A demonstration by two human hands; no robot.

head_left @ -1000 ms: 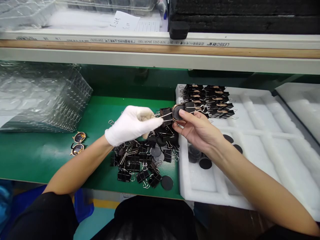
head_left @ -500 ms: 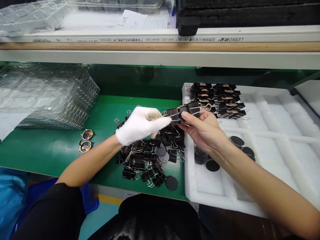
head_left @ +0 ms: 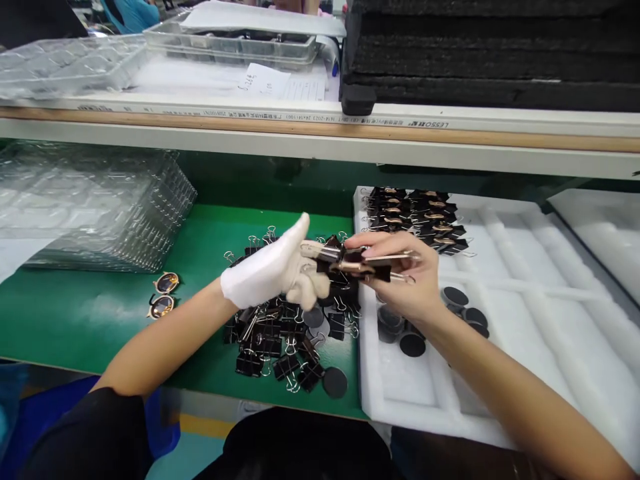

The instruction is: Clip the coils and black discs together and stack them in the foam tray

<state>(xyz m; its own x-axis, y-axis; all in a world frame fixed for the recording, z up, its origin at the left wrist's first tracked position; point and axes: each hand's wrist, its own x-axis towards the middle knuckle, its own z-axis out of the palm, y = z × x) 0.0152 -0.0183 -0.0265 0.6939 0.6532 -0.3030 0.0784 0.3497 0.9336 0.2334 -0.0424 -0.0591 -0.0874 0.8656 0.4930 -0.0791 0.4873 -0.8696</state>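
My right hand (head_left: 407, 270) holds a clipped assembly (head_left: 353, 267), a rose-gold rimmed piece gripped by black binder clips with silver handles. My left hand (head_left: 277, 267), in a white glove, is beside the assembly's left end, thumb raised and fingers spread apart. Below both hands lies a pile of black binder clips (head_left: 267, 345) on the green table, with dark round discs among them. One dark disc (head_left: 335, 383) lies at the pile's front edge. Two rows of clipped gold-rimmed pieces (head_left: 435, 217) stand in the white foam tray (head_left: 370, 393) at the right.
Two gold-rimmed round pieces (head_left: 163, 307) lie on the green table (head_left: 90, 327) at the left. Behind them stands a stack of clear plastic trays (head_left: 100, 207). A shelf edge (head_left: 300, 143) crosses above, carrying papers and black foam (head_left: 490, 53). Dark discs (head_left: 413, 344) lie in the foam tray.
My left thumb has lifted off the clips and its fingers have spread. My right hand has turned the assembly, its gold rim now showing. The camera view has tilted up slightly.
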